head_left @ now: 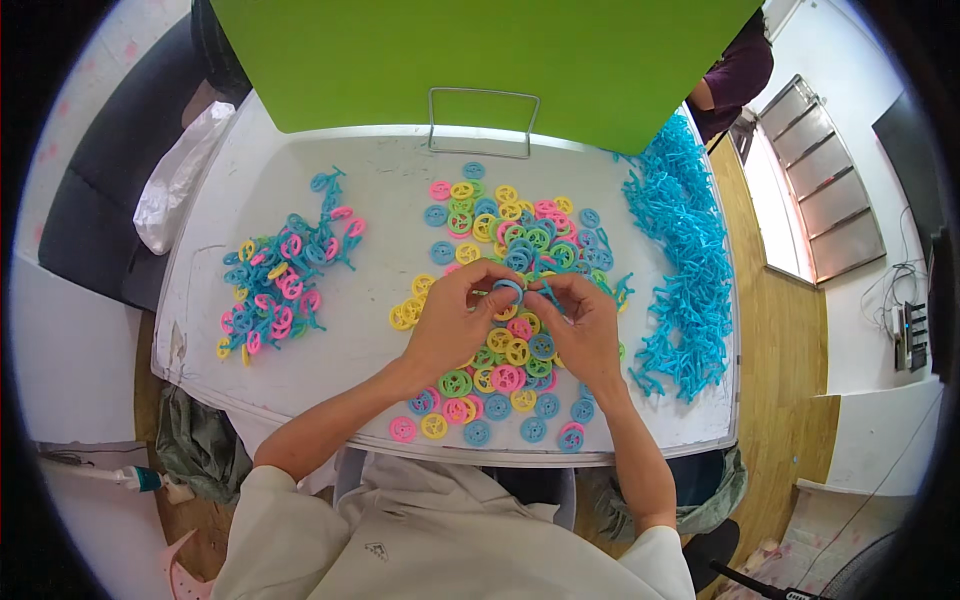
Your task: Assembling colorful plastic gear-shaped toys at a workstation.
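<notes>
Now your left hand [450, 318] pinches a blue wheel [511, 287] above the colourful wheels [505, 378], and your right hand [585, 325] grips a thin blue piece [549, 292] just beside it.

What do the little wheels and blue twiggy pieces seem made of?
Little wheels: probably moulded plastic, fairly matt; solid colours and repeated spoked shapes suggest it. Blue twiggy pieces: likely plastic too, slightly glossy, uniformly coloured; rigid or rubbery, I can't tell.
</notes>
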A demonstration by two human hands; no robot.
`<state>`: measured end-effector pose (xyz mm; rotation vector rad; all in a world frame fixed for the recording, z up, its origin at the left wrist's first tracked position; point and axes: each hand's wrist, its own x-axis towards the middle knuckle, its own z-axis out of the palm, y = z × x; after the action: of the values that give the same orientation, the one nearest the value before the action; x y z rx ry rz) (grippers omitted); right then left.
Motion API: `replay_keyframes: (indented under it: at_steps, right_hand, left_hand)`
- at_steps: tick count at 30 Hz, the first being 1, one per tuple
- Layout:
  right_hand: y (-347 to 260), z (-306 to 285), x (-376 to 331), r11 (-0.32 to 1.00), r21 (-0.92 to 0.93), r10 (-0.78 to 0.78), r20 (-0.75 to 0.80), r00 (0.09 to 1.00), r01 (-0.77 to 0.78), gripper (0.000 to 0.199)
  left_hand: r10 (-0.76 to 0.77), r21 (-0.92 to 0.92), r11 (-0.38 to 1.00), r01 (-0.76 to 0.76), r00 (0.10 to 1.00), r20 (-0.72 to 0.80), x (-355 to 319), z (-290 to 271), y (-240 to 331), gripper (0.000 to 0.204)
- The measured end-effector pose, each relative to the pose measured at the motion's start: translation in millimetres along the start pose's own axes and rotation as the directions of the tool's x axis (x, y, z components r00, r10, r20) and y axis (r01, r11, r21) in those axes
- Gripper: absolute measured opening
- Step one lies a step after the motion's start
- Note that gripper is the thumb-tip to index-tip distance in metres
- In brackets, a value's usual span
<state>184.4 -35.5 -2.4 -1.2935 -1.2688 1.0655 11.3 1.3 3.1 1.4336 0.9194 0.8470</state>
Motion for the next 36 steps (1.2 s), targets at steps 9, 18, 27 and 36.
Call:
replay_keyframes:
  at_steps: [9, 18, 27, 36]
  right_hand:
    - [-6, 10, -5, 0.995, -0.1, -0.022, 0.014, 1.0, 0.024, 0.023]
    - [-14, 8, -5, 0.99, 0.14, 0.04, -0.071, 0.997, -0.03, 0.025]
    - [-10, -2, -2, 0.963, -0.232, -0.142, 0.013, 0.99, 0.141, 0.014]
    - [-8, 7, -2, 0.994, -0.085, 0.062, -0.07, 0.996, -0.068, 0.012]
  left_hand:
    - [0.017, 0.095, 0.995, -0.015, 0.999, -0.028, -1, 0, -7, 0.01]
    - [0.079, 0.039, 0.997, -0.074, 0.985, -0.151, -4, 0, 9, 0.012]
    - [0.016, -0.105, 0.994, -0.023, 0.998, -0.065, -2, -2, 10, 0.023]
    - [0.022, -0.027, 0.999, -0.025, 0.994, -0.105, -5, 3, 1, 0.022]
